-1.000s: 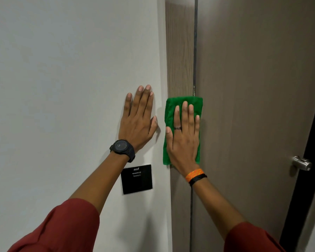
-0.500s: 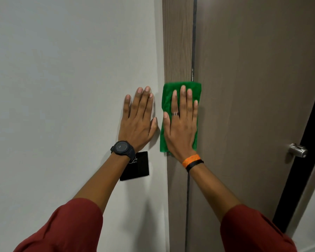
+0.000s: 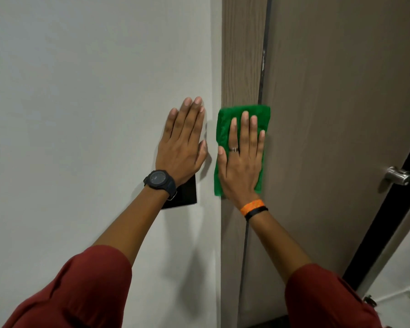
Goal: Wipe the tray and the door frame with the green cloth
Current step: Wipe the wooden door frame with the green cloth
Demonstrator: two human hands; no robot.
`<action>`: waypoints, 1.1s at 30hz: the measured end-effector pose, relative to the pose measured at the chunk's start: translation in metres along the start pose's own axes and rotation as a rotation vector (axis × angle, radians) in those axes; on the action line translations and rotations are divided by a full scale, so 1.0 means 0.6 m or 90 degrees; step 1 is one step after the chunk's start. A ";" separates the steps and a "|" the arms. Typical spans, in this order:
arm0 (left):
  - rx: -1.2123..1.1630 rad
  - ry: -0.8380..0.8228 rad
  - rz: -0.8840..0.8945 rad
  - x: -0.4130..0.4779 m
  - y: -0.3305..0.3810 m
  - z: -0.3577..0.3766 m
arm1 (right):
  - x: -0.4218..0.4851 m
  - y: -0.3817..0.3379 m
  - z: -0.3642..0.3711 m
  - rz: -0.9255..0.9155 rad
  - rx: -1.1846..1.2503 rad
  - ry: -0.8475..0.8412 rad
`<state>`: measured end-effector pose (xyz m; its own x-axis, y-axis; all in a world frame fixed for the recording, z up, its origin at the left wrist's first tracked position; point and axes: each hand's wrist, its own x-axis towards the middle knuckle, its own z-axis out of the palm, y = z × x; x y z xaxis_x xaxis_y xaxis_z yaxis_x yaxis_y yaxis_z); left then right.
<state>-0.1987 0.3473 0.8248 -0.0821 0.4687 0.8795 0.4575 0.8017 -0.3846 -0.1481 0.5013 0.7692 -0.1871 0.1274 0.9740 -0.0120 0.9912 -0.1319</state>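
A person in dark red sleeves faces a wall and a closed door, both arms stretched forward into the middle of the frame.

The right hand lies flat, fingers spread and straight, pressing the green cloth against the door frame. The cloth is a folded rectangle of fluffy, towel-like fabric. It covers the frame's width just right of centre and laps slightly over the dark gap onto the door. The hand is not gripping the cloth, only pinning it with the palm.

The left hand is also open and flat, holding nothing, resting on the smooth white wall just left of the frame. A black watch sits on that wrist; the right wrist carries an orange band and a black band, and a ring is on one finger.

The door frame is a vertical strip with a brown wood-grain finish. The door beside it is a plainer grey-brown matte panel, with a brushed metal handle at the right edge of the frame. A glossy black square plate, perhaps a switch or card reader, is partly hidden behind the left wrist.

Judging progress: the frame-wiping step is under way at mid height, with long stretches of frame above and below the cloth likely still to cover. No tray is in view, so whether it has been wiped cannot be told.
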 end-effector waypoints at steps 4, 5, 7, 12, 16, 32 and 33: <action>-0.007 -0.001 -0.009 -0.001 0.005 -0.005 | 0.001 0.004 0.013 0.014 0.040 0.049; -0.016 -0.001 -0.013 -0.003 0.008 -0.007 | -0.019 0.006 0.014 0.017 0.052 0.050; -0.032 -0.010 -0.027 -0.010 0.020 -0.011 | -0.079 0.012 0.014 0.019 0.054 0.024; -0.047 -0.052 -0.040 -0.046 0.044 -0.017 | -0.167 0.010 0.005 0.006 0.031 -0.057; -0.042 -0.048 -0.041 -0.053 0.047 -0.016 | -0.076 0.010 0.018 0.001 0.022 0.010; -0.045 -0.082 -0.045 -0.107 0.058 -0.010 | -0.094 0.019 0.036 0.020 0.071 0.050; -0.037 -0.083 -0.043 -0.108 0.058 -0.008 | -0.091 0.017 0.037 0.020 0.066 0.056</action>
<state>-0.1730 0.3430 0.7556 -0.2266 0.4616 0.8577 0.4976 0.8118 -0.3055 -0.1599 0.5039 0.7105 -0.1021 0.1663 0.9808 -0.1096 0.9781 -0.1772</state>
